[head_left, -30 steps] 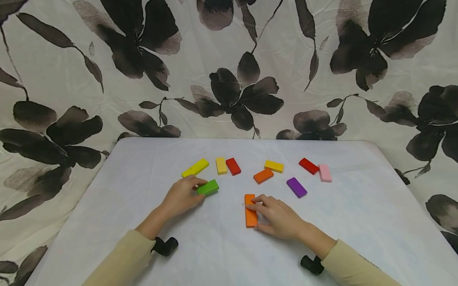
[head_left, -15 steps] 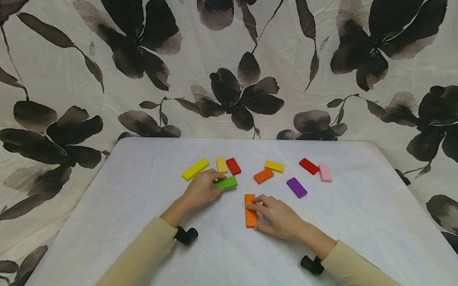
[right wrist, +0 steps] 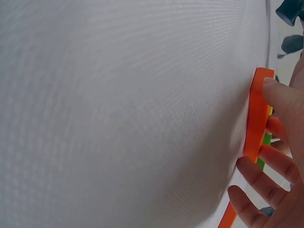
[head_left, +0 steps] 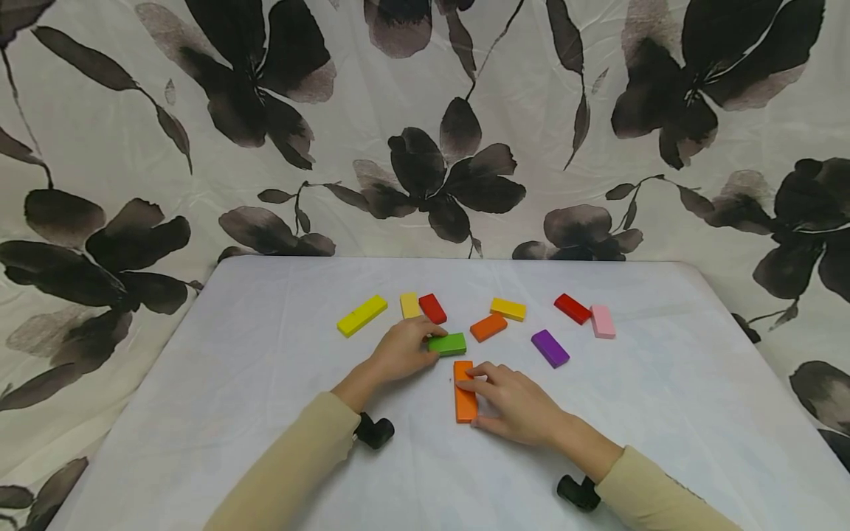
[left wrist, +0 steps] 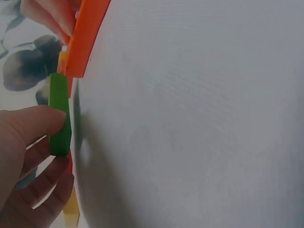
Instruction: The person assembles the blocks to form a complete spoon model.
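left hand: the left hand (head_left: 403,349) pinches the green block (head_left: 451,344) between thumb and fingers; part-closed
green block: at left hand's fingertips, just past the far end of the long orange block (head_left: 465,408)
right hand: the right hand (head_left: 521,405) has thumb and fingers curled on the long orange block
long orange block: under right hand's fingertips, on the bench (head_left: 664,383)
beyond left hand: pale yellow block (head_left: 409,304) and red block (head_left: 433,308) just past the knuckles, side by side; bright yellow block (head_left: 361,316) farther left
beyond right hand: short orange block (head_left: 488,327) against golden yellow block (head_left: 508,310); purple block (head_left: 550,349) nearer, slightly right
farther right, beyond right hand: second red block (head_left: 572,309), its end at the pink block (head_left: 603,322)
backdrop: floral cloth (head_left: 372,88) past both hands
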A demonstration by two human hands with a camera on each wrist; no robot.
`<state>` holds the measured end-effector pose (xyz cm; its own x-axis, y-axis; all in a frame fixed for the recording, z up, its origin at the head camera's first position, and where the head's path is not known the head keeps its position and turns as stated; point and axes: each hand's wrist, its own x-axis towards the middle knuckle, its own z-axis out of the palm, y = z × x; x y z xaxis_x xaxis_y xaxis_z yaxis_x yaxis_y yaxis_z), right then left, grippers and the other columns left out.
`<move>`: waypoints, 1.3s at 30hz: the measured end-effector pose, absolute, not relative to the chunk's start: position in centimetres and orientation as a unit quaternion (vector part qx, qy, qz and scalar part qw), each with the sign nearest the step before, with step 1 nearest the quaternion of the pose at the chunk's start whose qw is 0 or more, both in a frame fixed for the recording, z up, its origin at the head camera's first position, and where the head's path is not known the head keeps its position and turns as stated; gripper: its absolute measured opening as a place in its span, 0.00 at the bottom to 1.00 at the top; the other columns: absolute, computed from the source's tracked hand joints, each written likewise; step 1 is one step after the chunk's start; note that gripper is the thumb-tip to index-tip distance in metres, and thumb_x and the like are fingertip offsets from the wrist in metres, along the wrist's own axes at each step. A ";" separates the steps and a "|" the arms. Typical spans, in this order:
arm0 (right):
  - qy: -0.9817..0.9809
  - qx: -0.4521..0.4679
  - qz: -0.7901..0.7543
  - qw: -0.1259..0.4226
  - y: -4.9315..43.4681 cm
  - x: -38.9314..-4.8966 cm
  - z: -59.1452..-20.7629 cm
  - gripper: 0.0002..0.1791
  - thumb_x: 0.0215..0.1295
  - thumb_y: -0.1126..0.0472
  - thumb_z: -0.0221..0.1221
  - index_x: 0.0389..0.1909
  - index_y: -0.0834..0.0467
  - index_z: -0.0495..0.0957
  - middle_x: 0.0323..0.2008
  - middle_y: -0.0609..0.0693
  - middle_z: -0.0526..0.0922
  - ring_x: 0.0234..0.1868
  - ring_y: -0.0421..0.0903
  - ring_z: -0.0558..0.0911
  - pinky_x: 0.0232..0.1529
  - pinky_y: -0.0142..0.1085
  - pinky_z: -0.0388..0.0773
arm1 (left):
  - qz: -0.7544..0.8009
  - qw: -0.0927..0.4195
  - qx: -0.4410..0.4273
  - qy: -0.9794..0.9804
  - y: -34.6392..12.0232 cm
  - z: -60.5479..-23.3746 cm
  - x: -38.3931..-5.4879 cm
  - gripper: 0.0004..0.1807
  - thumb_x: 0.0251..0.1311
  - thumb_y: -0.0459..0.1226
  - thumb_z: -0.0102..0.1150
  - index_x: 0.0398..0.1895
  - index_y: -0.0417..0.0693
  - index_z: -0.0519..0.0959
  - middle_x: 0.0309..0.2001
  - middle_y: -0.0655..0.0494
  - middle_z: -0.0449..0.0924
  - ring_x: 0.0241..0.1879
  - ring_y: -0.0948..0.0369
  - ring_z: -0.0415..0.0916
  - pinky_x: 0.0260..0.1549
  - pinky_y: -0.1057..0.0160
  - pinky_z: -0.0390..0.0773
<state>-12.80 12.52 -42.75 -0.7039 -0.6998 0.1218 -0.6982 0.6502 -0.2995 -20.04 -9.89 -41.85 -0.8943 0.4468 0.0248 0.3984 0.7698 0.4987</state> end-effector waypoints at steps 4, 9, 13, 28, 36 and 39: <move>0.909 -0.385 -0.163 0.000 12.5 -12.8 -42.8 0.30 0.55 0.44 0.62 0.59 0.49 0.72 0.55 0.49 0.72 0.48 0.44 0.75 0.45 0.38 0.76 | 0.252 0.050 0.236 0.937 -9.2 -41.9 -20.1 0.17 0.51 0.34 0.63 0.47 0.48 0.80 0.44 0.56 0.78 0.37 0.63 0.71 0.41 0.65 0.75; 0.908 -0.385 -0.166 0.002 12.5 -12.8 -42.8 0.30 0.55 0.45 0.62 0.59 0.49 0.72 0.55 0.49 0.72 0.48 0.44 0.75 0.45 0.39 0.76 | 0.241 0.052 0.250 0.936 -8.6 -42.1 -20.1 0.17 0.51 0.34 0.63 0.47 0.48 0.80 0.45 0.56 0.79 0.39 0.62 0.71 0.43 0.65 0.75; 0.907 -0.386 -0.168 0.003 12.5 -12.8 -42.8 0.30 0.55 0.45 0.62 0.59 0.49 0.72 0.55 0.48 0.72 0.48 0.44 0.75 0.46 0.39 0.76 | 0.237 0.060 0.251 0.937 -8.3 -42.2 -20.1 0.18 0.51 0.35 0.63 0.48 0.48 0.80 0.46 0.56 0.79 0.43 0.62 0.72 0.47 0.63 0.75; 0.909 -0.382 -0.169 0.008 12.4 -12.8 -42.7 0.30 0.55 0.45 0.62 0.59 0.49 0.72 0.55 0.49 0.72 0.48 0.44 0.75 0.45 0.39 0.76 | 0.232 0.065 0.268 0.933 -8.1 -42.3 -20.1 0.18 0.52 0.35 0.63 0.49 0.49 0.80 0.45 0.57 0.79 0.41 0.63 0.72 0.45 0.66 0.75; 0.908 -0.384 -0.165 0.003 12.4 -12.8 -42.7 0.30 0.55 0.45 0.62 0.59 0.49 0.72 0.55 0.49 0.72 0.47 0.44 0.75 0.45 0.39 0.76 | 0.229 0.074 0.264 0.934 -8.5 -42.2 -20.0 0.19 0.52 0.36 0.63 0.50 0.48 0.79 0.46 0.56 0.77 0.38 0.63 0.71 0.43 0.66 0.75; 0.908 -0.385 -0.164 0.004 12.4 -12.9 -42.8 0.30 0.55 0.44 0.61 0.59 0.49 0.72 0.55 0.49 0.72 0.47 0.44 0.75 0.46 0.39 0.76 | 0.229 0.074 0.264 0.934 -8.6 -42.1 -19.9 0.19 0.52 0.36 0.63 0.50 0.48 0.79 0.45 0.56 0.78 0.38 0.63 0.71 0.42 0.66 0.74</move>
